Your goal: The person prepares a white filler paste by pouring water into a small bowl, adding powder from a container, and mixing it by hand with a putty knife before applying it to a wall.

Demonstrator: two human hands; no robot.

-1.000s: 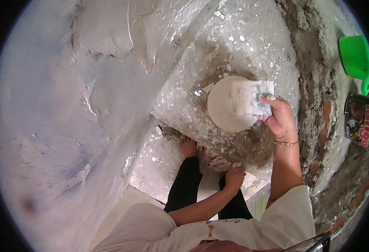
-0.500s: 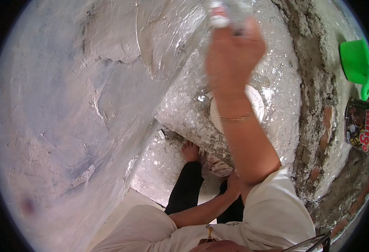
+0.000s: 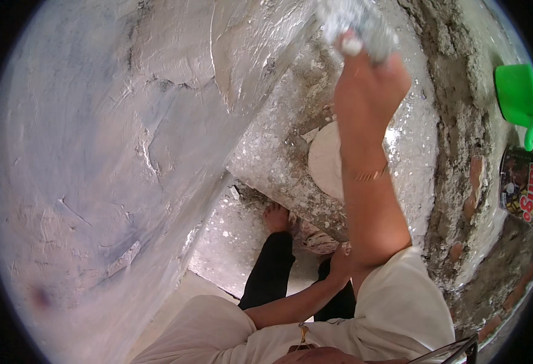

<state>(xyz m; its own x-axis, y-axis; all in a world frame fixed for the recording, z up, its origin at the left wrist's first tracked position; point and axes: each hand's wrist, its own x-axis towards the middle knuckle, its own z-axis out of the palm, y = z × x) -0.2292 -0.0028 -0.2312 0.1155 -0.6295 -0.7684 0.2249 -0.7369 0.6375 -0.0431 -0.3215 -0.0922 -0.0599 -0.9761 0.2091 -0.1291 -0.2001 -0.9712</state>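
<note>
My right hand point(image 3: 372, 85) is closed and stretched out toward the top of the view, over the rough, white-spattered step. In it is a whitish-grey tool point(image 3: 360, 27), smeared by motion, so its kind cannot be made out. Just left of it rises a wall point(image 3: 115, 151) coated in pale, uneven plaster. Beneath my right forearm sits a round white object point(image 3: 325, 164), its right part hidden by the arm. My left hand point(image 3: 339, 265) rests low by my knee, its fingers partly covered by the right arm.
A green plastic dipper point(image 3: 515, 94) and a dark printed packet point(image 3: 518, 182) stand at the far right, beyond a crumbling band of mortar and brick point(image 3: 460, 121). My bare foot point(image 3: 275, 217) is on the lower, white-spotted level beside the step's edge.
My right hand has swung to the right and slightly nearer, with the tool in it. More of the round white object's left side shows. My left hand stays by the knee.
</note>
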